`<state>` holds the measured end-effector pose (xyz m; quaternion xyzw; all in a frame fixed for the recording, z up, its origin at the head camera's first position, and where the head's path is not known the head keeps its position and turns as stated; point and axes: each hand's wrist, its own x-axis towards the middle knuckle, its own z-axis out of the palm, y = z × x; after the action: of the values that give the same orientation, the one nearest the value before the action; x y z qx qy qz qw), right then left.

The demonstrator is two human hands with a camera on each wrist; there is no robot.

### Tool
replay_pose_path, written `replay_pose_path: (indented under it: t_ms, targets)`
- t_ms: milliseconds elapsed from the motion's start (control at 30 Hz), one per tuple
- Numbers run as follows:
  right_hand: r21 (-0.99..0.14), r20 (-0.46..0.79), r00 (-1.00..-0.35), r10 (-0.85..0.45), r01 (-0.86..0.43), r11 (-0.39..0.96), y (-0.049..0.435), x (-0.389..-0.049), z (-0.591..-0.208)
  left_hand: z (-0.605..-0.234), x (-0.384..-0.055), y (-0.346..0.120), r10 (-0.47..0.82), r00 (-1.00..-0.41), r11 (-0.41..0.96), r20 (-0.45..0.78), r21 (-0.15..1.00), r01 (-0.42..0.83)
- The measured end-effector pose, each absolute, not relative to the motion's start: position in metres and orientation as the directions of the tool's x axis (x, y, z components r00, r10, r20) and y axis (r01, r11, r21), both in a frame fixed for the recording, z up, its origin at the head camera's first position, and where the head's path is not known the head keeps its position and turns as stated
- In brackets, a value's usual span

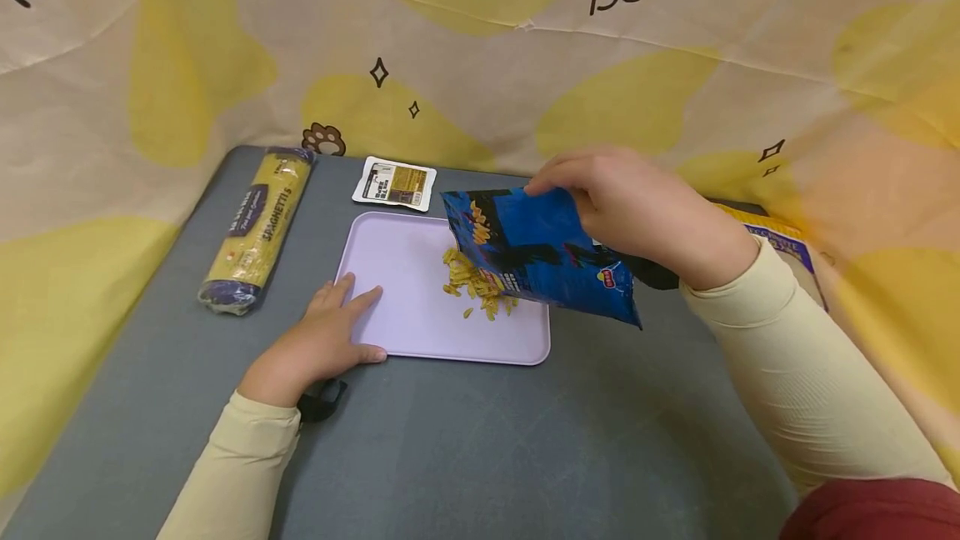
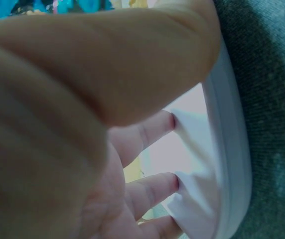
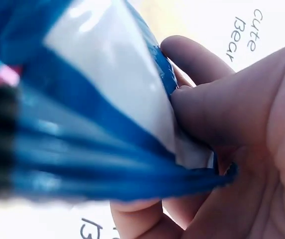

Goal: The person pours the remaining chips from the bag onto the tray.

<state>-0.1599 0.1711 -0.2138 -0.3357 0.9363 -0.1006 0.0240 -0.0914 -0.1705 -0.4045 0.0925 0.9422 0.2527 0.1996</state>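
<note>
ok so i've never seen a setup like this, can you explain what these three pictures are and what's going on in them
There's no machine here, just a person working with two bare hands. The wide picture is taken from the person's head, looking forward and down. The two close-ups are taken from the left and right wrists, each looking at that hand's work.

On the grey table is a pale lilac tray with yellow snack pieces on it. A spaghetti pack lies to its left, a small white packet behind it, and a partly hidden package off to the right.

The right hand holds a blue snack bag tilted over the tray. The left hand rests on the tray's left side, fingers spread.
</note>
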Motion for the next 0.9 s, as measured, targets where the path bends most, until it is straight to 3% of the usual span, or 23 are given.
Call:
replay_pose_path:
  t_ms: [900]
  targets:
    - [-0.204,0.026,-0.758,-0.652,-0.642,0.739,0.1692,-0.1618,-0.2096,-0.4049,-0.0926,-0.1694,0.273,-0.902,0.857,-0.336,0.511,0.069]
